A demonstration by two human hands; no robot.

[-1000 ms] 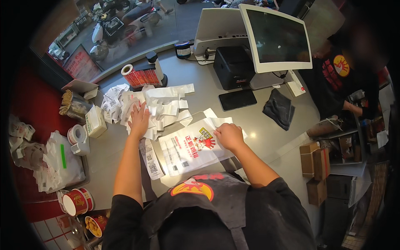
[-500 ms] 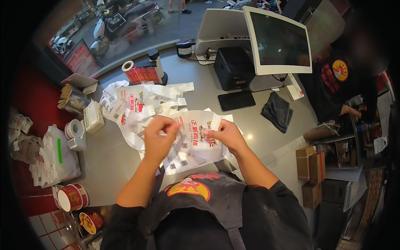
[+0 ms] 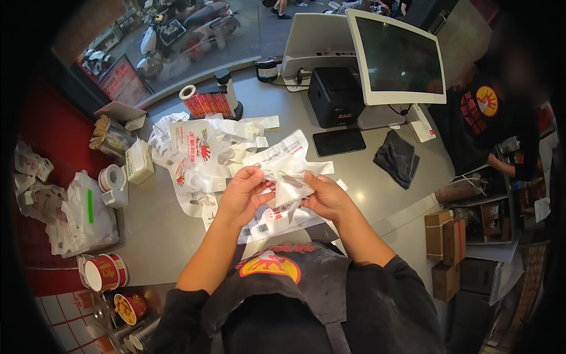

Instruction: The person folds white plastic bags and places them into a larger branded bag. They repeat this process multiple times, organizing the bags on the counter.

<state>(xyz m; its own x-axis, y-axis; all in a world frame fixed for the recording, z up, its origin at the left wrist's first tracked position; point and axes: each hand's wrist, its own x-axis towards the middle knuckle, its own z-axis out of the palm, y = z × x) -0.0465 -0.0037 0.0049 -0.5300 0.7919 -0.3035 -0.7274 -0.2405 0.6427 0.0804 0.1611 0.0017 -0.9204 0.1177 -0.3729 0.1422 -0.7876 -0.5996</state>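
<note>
Crumpled white bag (image 3: pixel 289 174) between the hands: its folds hide its opening from us. It also covers some fingers of the right hand (image 3: pixel 324 192) and part of the lower bag (image 3: pixel 254 233) beneath. Loose pile of bags (image 3: pixel 191 153) overlaps; we cannot count them. Co-worker's (image 3: pixel 486 109) head blurred, lost in shadow. Passer-by's legs (image 3: pixel 282 9) cut by the top edge. Rear monitor (image 3: pixel 321 38) turned away, face hidden. Golden pieces (image 3: pixel 124 310) in the red bucket too small for us to identify.

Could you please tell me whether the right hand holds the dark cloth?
No, the cloth lies on the counter, and the right hand grips a bag.
</note>
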